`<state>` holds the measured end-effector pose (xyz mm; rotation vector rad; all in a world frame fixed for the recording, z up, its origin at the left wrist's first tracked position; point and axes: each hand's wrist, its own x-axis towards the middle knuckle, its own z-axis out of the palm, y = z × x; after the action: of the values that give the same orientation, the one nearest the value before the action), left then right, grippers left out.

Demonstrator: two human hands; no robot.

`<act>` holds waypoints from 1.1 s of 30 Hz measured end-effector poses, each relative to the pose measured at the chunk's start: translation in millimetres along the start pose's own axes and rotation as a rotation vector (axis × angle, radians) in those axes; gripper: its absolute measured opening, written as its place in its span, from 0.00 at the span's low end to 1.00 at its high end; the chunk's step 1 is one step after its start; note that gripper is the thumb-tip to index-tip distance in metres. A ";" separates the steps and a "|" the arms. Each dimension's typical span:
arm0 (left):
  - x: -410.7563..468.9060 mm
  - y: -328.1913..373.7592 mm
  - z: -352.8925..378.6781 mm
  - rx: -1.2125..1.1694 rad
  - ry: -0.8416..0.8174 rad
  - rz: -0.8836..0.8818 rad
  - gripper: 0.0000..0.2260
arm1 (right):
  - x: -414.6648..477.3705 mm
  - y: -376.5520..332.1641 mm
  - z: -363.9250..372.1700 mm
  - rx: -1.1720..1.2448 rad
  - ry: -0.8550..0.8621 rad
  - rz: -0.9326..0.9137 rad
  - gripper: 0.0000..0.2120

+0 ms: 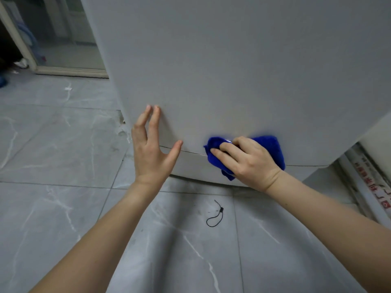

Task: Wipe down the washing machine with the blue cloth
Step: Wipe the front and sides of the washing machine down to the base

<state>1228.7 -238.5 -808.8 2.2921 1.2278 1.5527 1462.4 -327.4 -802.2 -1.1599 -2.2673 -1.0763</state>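
Low down, my right hand (246,161) pressed the bunched blue cloth (268,149) against the washing machine (232,70) at its bottom seam; my left hand (151,149) was spread open, fingertips on the panel.

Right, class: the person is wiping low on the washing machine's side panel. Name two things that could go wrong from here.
1. The bunched bright blue cloth under the right hand straddles the seam of the pale grey washing machine, so it may skip the strip below.
2. A thin black looped cord lies on the grey marble-patterned floor tiles near the person; a knee or foot could catch it.
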 end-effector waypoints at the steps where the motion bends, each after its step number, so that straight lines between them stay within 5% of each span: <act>1: -0.9 1.3 2.0 0.011 -0.004 -0.014 0.39 | -8.1 4.5 -4.9 -0.005 -0.003 0.007 0.11; 18: -2.4 2.8 5.0 0.105 -0.031 -0.001 0.42 | -151.4 85.8 -84.3 -0.147 -0.203 0.121 0.11; 22: -2.8 7.8 3.6 0.111 -0.053 -0.016 0.42 | -162.2 67.0 -103.0 -0.065 -0.088 0.608 0.15; 27: -2.6 8.8 4.6 0.111 -0.057 -0.029 0.43 | -123.9 66.5 -136.1 0.114 0.468 1.249 0.12; 33: -2.0 0.4 8.6 0.109 -0.031 0.014 0.41 | -112.2 56.0 -58.4 0.305 0.798 1.641 0.19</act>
<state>1235.6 -237.3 -814.1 2.3862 1.3221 1.4843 1573.0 -410.2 -808.3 -1.4665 -0.3952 -0.2957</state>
